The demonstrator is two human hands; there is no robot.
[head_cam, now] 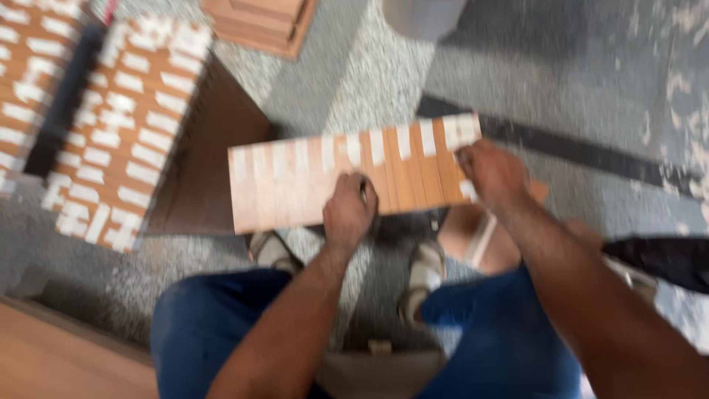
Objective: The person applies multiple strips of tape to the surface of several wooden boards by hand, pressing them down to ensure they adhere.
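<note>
A stack of labelled wooden strips (122, 125) lies on the floor at left. The left hand (348, 210) curls around the near edge of a wooden panel (295, 185); the right hand (491, 171) pinches its right end, above the knees.

The wooden strips (354, 181) look smooth and matt (white paper labels), above rough speckled stone floor (384, 74).

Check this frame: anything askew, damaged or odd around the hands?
Nothing looks damaged. The row of wooden strips held by the left hand and right hand sits tilted, right end higher. Pale patches mark the grey floor at right. Motion blur hides finer detail.
</note>
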